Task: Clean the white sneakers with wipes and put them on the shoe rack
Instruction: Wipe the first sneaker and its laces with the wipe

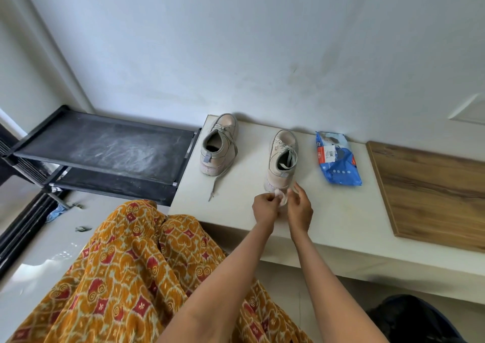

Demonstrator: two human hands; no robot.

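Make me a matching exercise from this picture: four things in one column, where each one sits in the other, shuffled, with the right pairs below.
Things:
1. wipe
2. blue wipes packet
3. sneaker with trailing lace
4. shoe rack

Places:
A. on the floor, left of the white ledge
B. on the ledge, nearest the rack
C. pinched between the left hand and right hand
D. on the ledge, right of the other sneaker

Pairs: 1-C, 2-D, 3-B, 4-A
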